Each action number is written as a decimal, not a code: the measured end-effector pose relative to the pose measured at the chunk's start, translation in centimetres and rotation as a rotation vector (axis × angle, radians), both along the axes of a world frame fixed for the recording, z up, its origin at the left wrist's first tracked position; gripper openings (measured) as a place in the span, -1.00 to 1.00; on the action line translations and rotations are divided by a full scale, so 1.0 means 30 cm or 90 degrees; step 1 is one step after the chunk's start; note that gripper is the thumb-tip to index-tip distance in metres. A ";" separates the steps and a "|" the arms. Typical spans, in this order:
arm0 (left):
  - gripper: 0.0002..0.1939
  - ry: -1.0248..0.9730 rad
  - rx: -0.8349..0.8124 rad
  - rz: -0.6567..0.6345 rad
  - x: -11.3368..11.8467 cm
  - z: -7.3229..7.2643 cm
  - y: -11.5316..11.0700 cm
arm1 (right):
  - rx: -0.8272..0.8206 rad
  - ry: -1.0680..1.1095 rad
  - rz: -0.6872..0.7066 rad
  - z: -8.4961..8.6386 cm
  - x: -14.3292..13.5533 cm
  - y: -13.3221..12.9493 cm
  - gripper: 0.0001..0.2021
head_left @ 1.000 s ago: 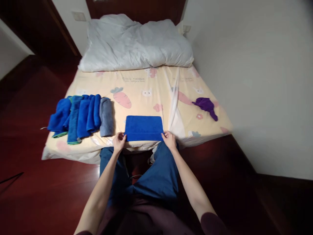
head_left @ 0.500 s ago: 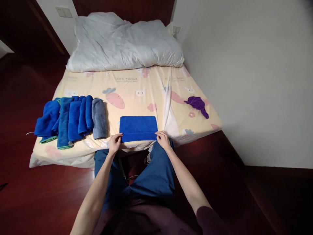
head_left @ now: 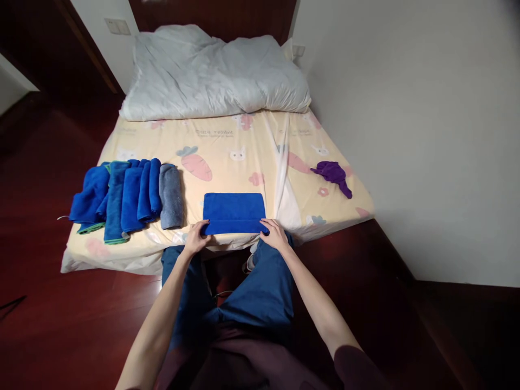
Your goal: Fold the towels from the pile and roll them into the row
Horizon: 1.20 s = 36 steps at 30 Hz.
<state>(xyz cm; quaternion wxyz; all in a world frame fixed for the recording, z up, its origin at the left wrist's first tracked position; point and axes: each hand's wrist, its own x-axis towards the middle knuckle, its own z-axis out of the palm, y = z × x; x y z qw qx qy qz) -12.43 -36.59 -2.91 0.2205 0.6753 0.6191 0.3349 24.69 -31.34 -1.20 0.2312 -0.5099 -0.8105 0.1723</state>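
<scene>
A blue towel lies flat near the front edge of the bed, its near part folded over into a strip. At the left end of that strip, my left hand pinches the fold between thumb and fingers. My right hand grips the opposite end in the same way. To the left, a rolled grey towel lies beside several rolled or folded blue towels. Some of those have green edging.
The bed has a patterned yellow sheet. A crumpled purple cloth lies at its right side. A large pale quilt is heaped at the far end. A wall stands on the right.
Both hands have closed in slightly on the ends of the fold, thumbs now at its near edge. The whole view has shifted a little, so things appear further right.
</scene>
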 end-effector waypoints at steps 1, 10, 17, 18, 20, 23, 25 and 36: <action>-0.48 -0.002 -0.003 0.003 -0.001 -0.001 0.000 | -0.008 -0.007 0.005 0.003 0.001 -0.002 -0.49; -0.58 -0.084 -0.016 0.056 0.002 -0.011 -0.005 | -0.012 0.026 -0.003 -0.012 0.000 0.005 -0.48; -0.69 -0.125 -0.017 0.054 -0.002 -0.012 -0.014 | -0.017 0.066 -0.006 -0.028 0.009 0.017 -0.53; -0.69 -0.128 -0.017 0.051 -0.003 -0.015 -0.015 | -0.017 0.070 -0.006 -0.029 0.010 0.019 -0.54; -0.68 -0.131 -0.015 0.049 -0.004 -0.020 -0.015 | -0.013 0.072 -0.006 -0.030 0.012 0.023 -0.56; -0.67 -0.127 -0.019 0.078 -0.004 -0.023 -0.015 | -0.009 0.071 -0.020 -0.034 0.013 0.029 -0.61; -0.67 -0.122 -0.040 0.117 -0.001 -0.018 -0.015 | -0.021 0.076 -0.062 -0.037 0.013 0.032 -0.67; -0.58 -0.143 -0.080 0.159 0.002 -0.009 -0.009 | -0.130 0.098 -0.163 -0.037 0.010 0.039 -0.56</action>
